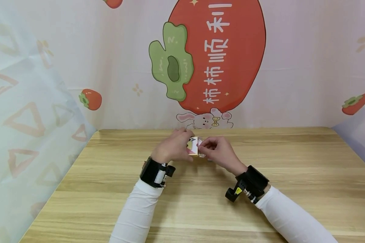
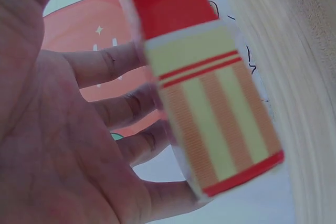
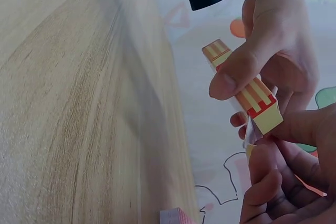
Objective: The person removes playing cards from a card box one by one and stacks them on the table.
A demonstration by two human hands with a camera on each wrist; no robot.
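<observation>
A small playing card box (image 1: 193, 143) with an "A" on its face is held above the wooden table. My left hand (image 1: 174, 146) grips it from the left, thumb on the near side and fingers on the far side. Orange and cream stripes with red bands cover the box's narrow side (image 2: 215, 114) in the left wrist view. My right hand (image 1: 221, 152) pinches at the right end of the box, where a pale flap stands out. In the right wrist view, that hand's curled fingers (image 3: 265, 166) partly hide the flap.
The wooden table (image 1: 200, 209) spreads out below both arms. A small pink-and-white item (image 3: 176, 216) lies near the table's far edge, partly hidden beneath my right hand in the head view. Behind the table hangs a printed cloth (image 1: 124, 67).
</observation>
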